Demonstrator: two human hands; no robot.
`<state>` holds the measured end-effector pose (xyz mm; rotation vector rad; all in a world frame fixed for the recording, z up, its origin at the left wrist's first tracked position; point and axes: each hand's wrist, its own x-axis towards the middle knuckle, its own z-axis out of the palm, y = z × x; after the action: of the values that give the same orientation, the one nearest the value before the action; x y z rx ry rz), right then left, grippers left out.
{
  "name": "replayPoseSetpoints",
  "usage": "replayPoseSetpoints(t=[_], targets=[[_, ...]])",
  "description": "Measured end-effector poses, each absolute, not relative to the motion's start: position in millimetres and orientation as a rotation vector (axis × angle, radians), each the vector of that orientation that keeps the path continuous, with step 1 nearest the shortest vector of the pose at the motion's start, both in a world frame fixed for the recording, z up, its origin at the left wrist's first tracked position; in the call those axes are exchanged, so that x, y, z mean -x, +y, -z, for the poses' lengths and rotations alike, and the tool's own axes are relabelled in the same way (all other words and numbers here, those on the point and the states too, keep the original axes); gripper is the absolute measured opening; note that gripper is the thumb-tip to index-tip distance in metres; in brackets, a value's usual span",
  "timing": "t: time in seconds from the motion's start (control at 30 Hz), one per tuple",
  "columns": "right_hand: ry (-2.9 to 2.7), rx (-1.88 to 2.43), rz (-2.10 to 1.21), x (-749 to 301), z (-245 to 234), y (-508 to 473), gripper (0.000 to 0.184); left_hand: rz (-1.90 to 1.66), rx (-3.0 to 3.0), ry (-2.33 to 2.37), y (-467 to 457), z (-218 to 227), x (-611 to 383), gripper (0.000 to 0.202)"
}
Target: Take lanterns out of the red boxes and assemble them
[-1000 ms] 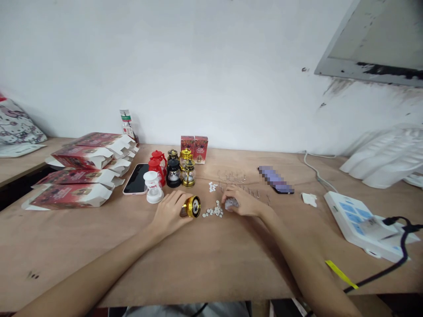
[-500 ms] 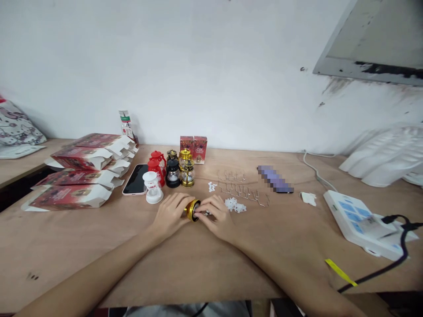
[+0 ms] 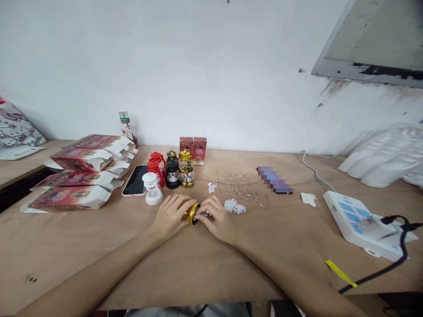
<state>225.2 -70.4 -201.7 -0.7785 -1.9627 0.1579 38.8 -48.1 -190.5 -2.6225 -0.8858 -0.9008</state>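
Tipped on its side, a small gold lantern [image 3: 191,213] is gripped in my left hand [image 3: 171,214], its base turned to the right. The thumb and fingertips of my right hand [image 3: 216,219] are pinched together at that dark-rimmed base; whatever lies between them is hidden. Close to my left hand stands a white mini lantern [image 3: 153,189]. Behind it are red lanterns [image 3: 154,171], black lanterns [image 3: 172,173] and gold lanterns [image 3: 187,174], upright in a group. Small white plastic pieces [image 3: 234,206] lie just beyond my right hand, with bent wire handles [image 3: 243,190] behind them.
Flattened red boxes [image 3: 71,196] are piled on the left beside a phone [image 3: 135,180]. Two small red boxes [image 3: 199,151] stand near the wall. A pixelated purple item [image 3: 274,178], a white scrap [image 3: 308,199] and a power strip [image 3: 363,224] with black cable lie to the right.
The gold lantern has dipped slightly and its base has turned, so less of its underside shows. Both hands keep nearly the same place.
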Motion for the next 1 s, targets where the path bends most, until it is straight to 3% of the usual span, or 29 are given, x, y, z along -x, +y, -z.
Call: replayPoseSetpoints(t=[0.73,1.0], targets=[[-1.936,0.759,-0.154,-224,200,-72,0.007,0.936,2.522,-0.974,-49,192,-39,0.034],[-1.83,0.87,-0.398,-236,198,-64,0.01,0.665,2.457,-0.891,-43,175,-54,0.039]])
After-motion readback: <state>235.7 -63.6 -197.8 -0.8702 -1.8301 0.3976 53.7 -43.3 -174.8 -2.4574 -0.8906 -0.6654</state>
